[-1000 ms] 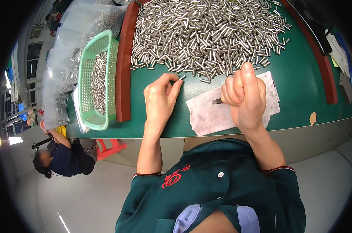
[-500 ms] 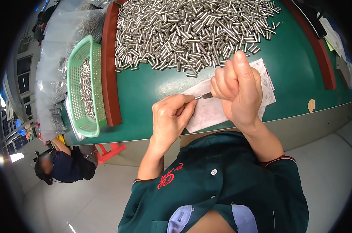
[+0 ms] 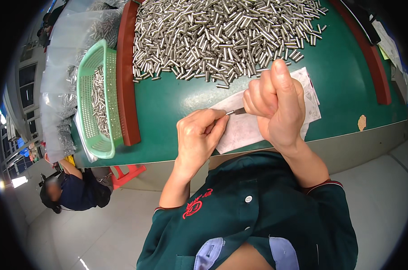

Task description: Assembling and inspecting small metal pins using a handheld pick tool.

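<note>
My left hand (image 3: 196, 135) is closed, thumb against bent fingers, pinching a small shiny metal pin (image 3: 230, 112) whose end sticks out to the right. My right hand (image 3: 280, 108) is curled in a fist with the thumb up, gripping a slim dark grey tool (image 3: 240, 110). The tool's tip meets the end of the pin; its rest is hidden in my fist, so its exact kind does not show. Under both hands lies a smudged whitish cloth or paper sheet (image 3: 240, 137). Beyond them spreads a large heap of similar metal pins (image 3: 222, 40).
Brown-red rails (image 3: 128, 90) border the green tabletop (image 3: 168, 96) on both sides. Left of the rail stands a green perforated basket (image 3: 84, 117) holding pins, beside clear plastic bags (image 3: 55, 99) of parts. A co-worker (image 3: 78, 191) sits at the far left. A tan scrap (image 3: 361, 122) lies right.
Both hands keep nearly the same pose, pin and tool still touching. The view has shifted very slightly.
</note>
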A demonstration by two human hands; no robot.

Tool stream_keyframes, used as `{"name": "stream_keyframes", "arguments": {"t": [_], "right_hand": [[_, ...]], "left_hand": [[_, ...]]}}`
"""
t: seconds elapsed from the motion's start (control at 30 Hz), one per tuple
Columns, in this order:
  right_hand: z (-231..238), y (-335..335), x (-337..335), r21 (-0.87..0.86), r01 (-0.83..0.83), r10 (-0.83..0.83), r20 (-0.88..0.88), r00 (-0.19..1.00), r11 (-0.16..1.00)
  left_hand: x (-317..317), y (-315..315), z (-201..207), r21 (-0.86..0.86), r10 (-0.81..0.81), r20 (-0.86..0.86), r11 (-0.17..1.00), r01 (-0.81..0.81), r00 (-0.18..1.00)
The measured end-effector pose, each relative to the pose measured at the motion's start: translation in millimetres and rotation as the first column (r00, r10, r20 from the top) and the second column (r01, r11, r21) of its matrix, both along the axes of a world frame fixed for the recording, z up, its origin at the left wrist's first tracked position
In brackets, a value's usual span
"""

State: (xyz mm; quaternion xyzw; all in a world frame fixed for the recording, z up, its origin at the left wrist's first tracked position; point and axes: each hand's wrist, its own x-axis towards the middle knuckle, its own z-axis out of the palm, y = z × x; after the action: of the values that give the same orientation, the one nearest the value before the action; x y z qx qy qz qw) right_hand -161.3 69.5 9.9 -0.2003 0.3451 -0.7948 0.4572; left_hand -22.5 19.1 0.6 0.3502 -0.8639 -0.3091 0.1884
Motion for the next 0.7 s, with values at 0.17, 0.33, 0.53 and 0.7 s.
{"name": "stream_keyframes", "arguments": {"t": [0.17,0.33,0.53,0.7], "right_hand": [[1,-1,4,-0.029,0.006,-0.007,-0.049,0.999,1.000],[1,1,13,-0.034,-0.031,0.018,-0.334,0.942,0.999],[1,-3,7,-0.021,-0.024,0.022,-0.125,0.992,0.999],[1,-3,6,-0.012,-0.012,0.011,-0.095,0.995,1.000]], "left_hand": [[1,1,-2,0.025,0.005,-0.017,1.000,-0.005,1.000],[-1,-1,2,0.045,-0.018,-0.027,0.999,0.019,0.999],[3,3,6,0.209,0.087,-0.081,0.976,-0.068,0.993],[12,-12,7,0.909,0.455,-0.384,0.339,0.243,0.803]]}}
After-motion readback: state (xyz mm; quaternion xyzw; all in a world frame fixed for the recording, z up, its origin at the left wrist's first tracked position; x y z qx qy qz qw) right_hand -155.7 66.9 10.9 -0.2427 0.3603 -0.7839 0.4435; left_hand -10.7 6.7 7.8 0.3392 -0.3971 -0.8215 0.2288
